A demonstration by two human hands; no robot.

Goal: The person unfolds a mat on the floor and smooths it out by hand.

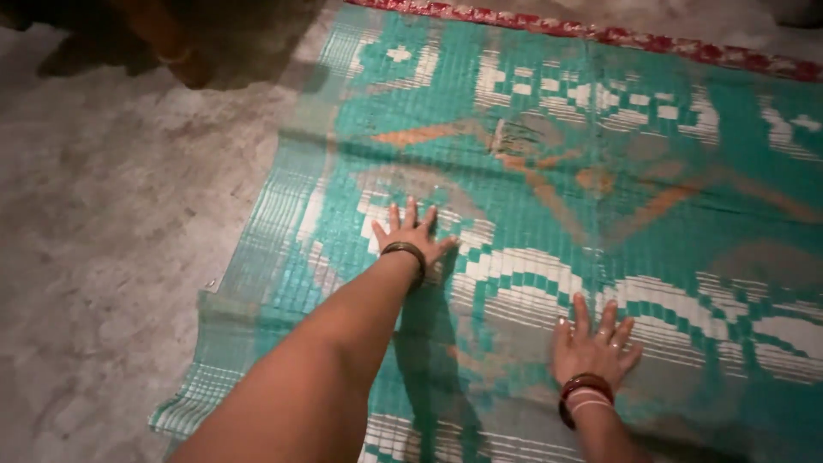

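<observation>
Two hands press flat on a woven floor mat spread over a bare concrete floor.

The concrete floor (111,257) lies open to the left and along the top, giving room on those sides; a dark, unclear shape sits at the upper left. The mat (651,197), teal with white and orange pattern and a red border (600,34) at its far edge, looks thin, light and pliant, likely stiff along its slats and rollable across them; its near-left edge ripples loose off the floor and seems the easiest place to take hold. The left hand (411,233), fingers spread wide, rests palm-down near that edge, holding nothing. The right hand (593,347), also splayed and empty, presses the mat nearer the camera. Bangles ring both wrists.
</observation>
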